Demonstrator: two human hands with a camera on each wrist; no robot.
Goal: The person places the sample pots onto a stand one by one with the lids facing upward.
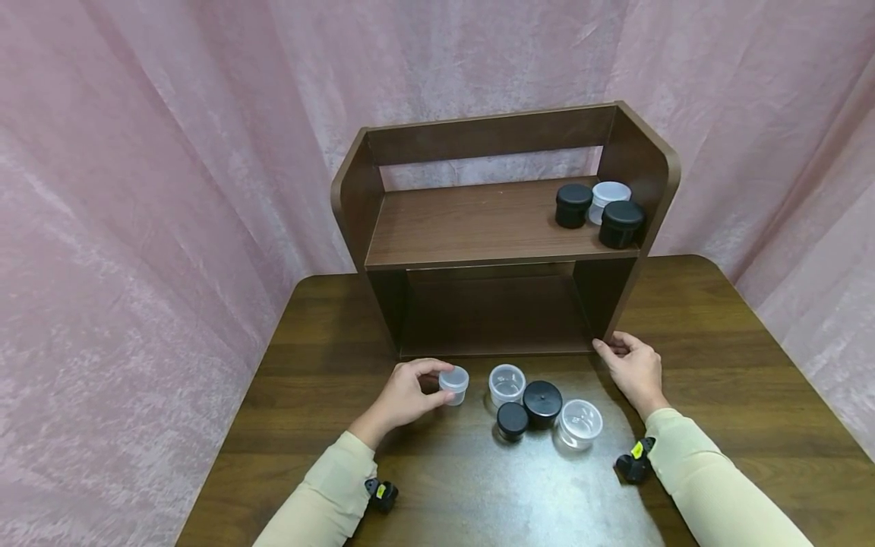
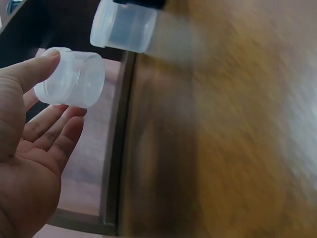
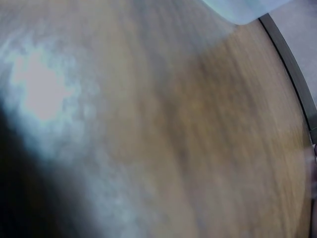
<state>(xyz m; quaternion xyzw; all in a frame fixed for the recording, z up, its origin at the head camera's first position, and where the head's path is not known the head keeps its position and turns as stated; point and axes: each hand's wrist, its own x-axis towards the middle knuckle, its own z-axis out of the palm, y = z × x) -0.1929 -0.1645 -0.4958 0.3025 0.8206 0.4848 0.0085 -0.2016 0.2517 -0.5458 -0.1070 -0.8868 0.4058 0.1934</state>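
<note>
My left hand (image 1: 405, 392) pinches a small clear plastic jar with a whitish lid (image 1: 454, 384) between thumb and fingers, close in front of the shelf. In the left wrist view the same jar (image 2: 79, 79) lies against the thumb tip. At the front right foot of the brown wooden shelf (image 1: 499, 220), my right hand (image 1: 634, 372) grips the side panel, thumb at the front edge and fingers along the outer side. Right of the left hand stand a clear jar (image 1: 507, 386), a large black-lidded jar (image 1: 542, 403), a smaller black-lidded jar (image 1: 512, 421) and another clear jar (image 1: 579, 424).
On the upper shelf's right end sit two black jars (image 1: 573, 205) (image 1: 620, 225) and a white-lidded clear jar (image 1: 608, 200). The shelf stands at the back of the wooden table (image 1: 321, 334), before a pink curtain (image 1: 171, 152).
</note>
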